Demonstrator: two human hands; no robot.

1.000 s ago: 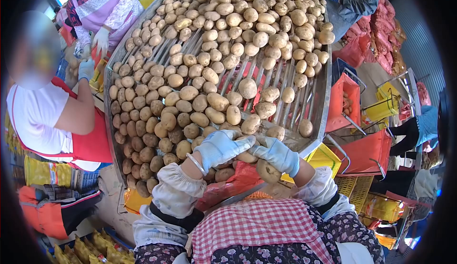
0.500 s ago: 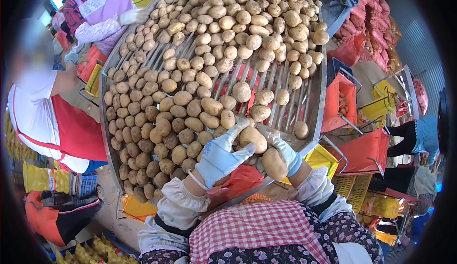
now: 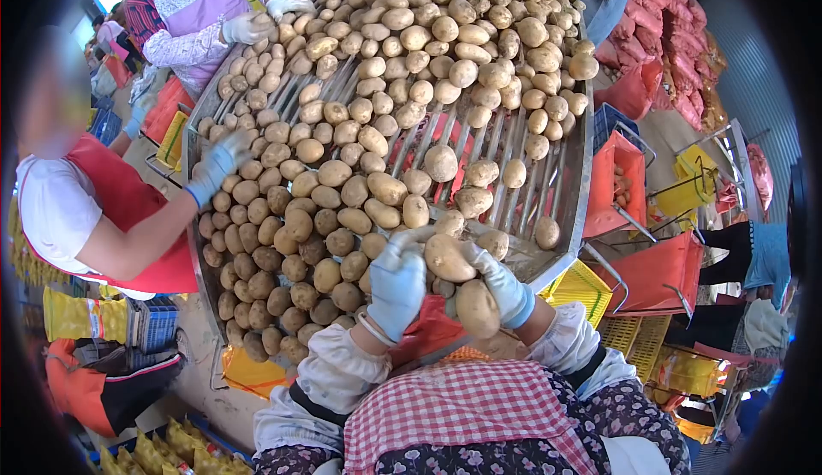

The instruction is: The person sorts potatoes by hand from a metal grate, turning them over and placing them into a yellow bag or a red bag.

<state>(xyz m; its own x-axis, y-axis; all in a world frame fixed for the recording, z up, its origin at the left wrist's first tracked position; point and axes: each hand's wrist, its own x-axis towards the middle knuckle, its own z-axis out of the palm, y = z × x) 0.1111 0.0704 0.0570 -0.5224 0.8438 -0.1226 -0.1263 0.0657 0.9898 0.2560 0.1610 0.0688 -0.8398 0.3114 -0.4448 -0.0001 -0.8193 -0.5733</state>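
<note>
My right hand [image 3: 507, 288], in a pale blue-and-white glove, is closed around two potatoes. The upper potato [image 3: 449, 258] lies under its thumb, and the lower potato [image 3: 477, 310] hangs below the fingers, toward my body. Just left of them is my left hand [image 3: 397, 285], gloved alike, its fingers stretched forward beside the upper potato and close to a loose potato [image 3: 450, 222]. Its palm side is hidden. Many potatoes cover the metal roller table [image 3: 527, 197] in front of me. Beneath my hands shows a red sheet or bag [image 3: 428, 331].
At the left, a co-worker's gloved hand [image 3: 218, 167] reaches over the potatoes; another person's gloved hands [image 3: 270, 19] are at the far left edge. Red bins [image 3: 655, 278] and a yellow crate [image 3: 575, 291] stand to the right. Stacked pink sacks [image 3: 651, 38] rise behind.
My left hand has turned, its thumb no longer across the upper potato. Both held potatoes have shifted slightly left and down. The left co-worker has leaned in and reached over the table.
</note>
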